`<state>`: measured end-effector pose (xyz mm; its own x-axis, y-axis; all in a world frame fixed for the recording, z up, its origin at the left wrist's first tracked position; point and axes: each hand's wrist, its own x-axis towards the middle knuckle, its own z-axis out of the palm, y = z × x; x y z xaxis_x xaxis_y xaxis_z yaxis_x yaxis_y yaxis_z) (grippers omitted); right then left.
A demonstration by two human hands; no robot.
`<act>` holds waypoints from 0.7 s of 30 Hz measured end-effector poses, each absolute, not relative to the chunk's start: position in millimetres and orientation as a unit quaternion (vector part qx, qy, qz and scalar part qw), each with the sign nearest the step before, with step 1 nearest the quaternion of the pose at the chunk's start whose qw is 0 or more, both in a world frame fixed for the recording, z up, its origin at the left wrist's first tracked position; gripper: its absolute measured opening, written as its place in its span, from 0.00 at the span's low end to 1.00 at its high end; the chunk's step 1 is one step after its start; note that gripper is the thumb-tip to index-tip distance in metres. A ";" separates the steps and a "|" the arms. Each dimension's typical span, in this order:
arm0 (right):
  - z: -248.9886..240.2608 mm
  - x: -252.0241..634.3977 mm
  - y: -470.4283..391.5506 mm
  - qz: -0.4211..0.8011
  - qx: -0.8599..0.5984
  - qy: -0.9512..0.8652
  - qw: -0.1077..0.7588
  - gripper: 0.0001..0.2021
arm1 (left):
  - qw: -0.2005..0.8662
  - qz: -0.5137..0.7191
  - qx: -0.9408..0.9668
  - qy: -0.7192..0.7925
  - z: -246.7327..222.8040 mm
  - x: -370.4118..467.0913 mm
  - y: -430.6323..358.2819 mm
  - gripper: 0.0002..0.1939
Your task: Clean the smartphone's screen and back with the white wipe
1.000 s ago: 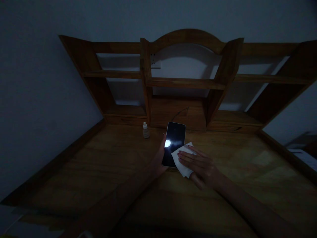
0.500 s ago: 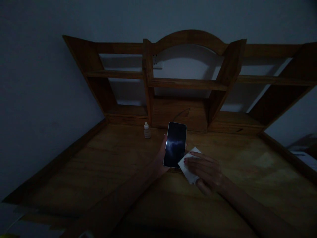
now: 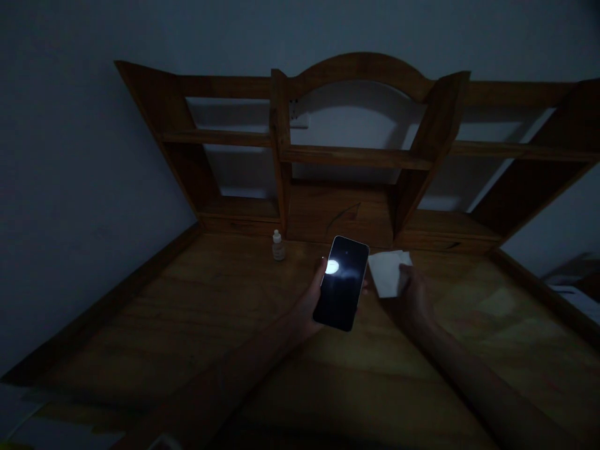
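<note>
A dark-screened phone [image 3: 344,287] is held in my left hand [image 3: 309,306], its thumb along the left edge and fingertips showing past the right edge. The phone leans a little to the right, and a bright light reflection shows on its screen. To the right of the phone, my right hand [image 3: 415,300] grips a white folded cloth or tissue [image 3: 388,274] between thumb and fingers. The cloth is apart from the screen, spread out flat and facing me. Most of the left fingers are hidden behind the phone.
A small white-capped dropper bottle [image 3: 278,247] stands on the wooden desk [image 3: 210,300], left of the phone. Behind it rises a wooden shelf unit [image 3: 356,157] with a thin dark line across its middle panel. A wall socket [image 3: 299,119] shows through the shelf. Papers lie at the far right.
The cloth has left the phone's lower right corner and moved up and right; my right hand has turned over with it. The phone has shifted right and tilted clockwise.
</note>
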<state>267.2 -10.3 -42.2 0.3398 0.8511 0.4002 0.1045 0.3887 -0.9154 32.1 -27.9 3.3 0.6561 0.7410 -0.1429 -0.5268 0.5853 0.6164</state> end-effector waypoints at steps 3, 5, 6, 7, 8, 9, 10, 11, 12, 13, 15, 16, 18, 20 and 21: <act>-49.9 265.3 -1.4 0.331 -0.468 -0.471 0.671 0.16 | 0.870 0.361 0.284 0.181 3.7 31.1 -28.4 0.38; -50.9 264.2 -1.6 0.332 -0.460 -0.467 0.679 0.15 | 0.868 0.359 0.286 0.191 4.5 31.6 -29.8 0.37; -49.1 263.3 -3.3 0.327 -0.462 -0.458 0.686 0.14 | 0.867 0.358 0.286 0.198 5.1 32.2 -30.6 0.37; -45.8 261.9 -5.7 0.320 -0.468 -0.445 0.693 0.13 | 0.867 0.354 0.285 0.204 5.8 33.0 -31.5 0.37; -41.2 260.1 -8.5 0.309 -0.485 -0.428 0.697 0.13 | 0.867 0.351 0.283 0.210 6.6 33.9 -32.1 0.37; -35.8 257.9 -11.6 0.297 -0.517 -0.408 0.691 0.14 | 0.868 0.348 0.280 0.216 7.3 34.9 -32.6 0.37; -30.2 255.3 -14.8 0.293 -0.539 -0.404 0.678 0.14 | 0.870 0.342 0.276 0.223 7.9 35.7 -32.8 0.38; -25.1 252.8 -17.9 0.283 -0.547 -0.404 0.677 0.14 | 0.872 0.335 0.273 0.229 8.2 36.3 -32.8 0.39; -21.0 250.5 -20.7 0.264 -0.551 -0.412 0.675 0.14 | 0.873 0.332 0.274 0.230 8.2 36.8 -32.7 0.39; -18.3 248.6 -23.1 0.233 -0.556 -0.415 0.682 0.15 | 0.873 0.331 0.276 0.227 7.9 37.0 -32.4 0.39; -17.7 246.8 -27.2 0.196 -0.554 -0.422 0.690 0.16 | 0.874 0.328 0.282 0.221 6.7 37.0 -31.9 0.38; -19.1 246.7 -29.0 0.180 -0.551 -0.435 0.689 0.16 | 0.875 0.327 0.282 0.221 6.0 37.0 -31.6 0.38; -23.0 247.2 -32.6 0.152 -0.540 -0.491 0.667 0.14 | 0.876 0.326 0.278 0.222 4.8 37.2 -31.1 0.39; -23.9 247.6 -36.6 0.112 -0.517 -0.578 0.621 0.14 | 0.877 0.325 0.272 0.227 4.3 37.7 -30.4 0.40; -22.3 247.4 -38.6 0.087 -0.499 -0.624 0.595 0.15 | 0.877 0.326 0.271 0.227 4.5 38.0 -30.1 0.40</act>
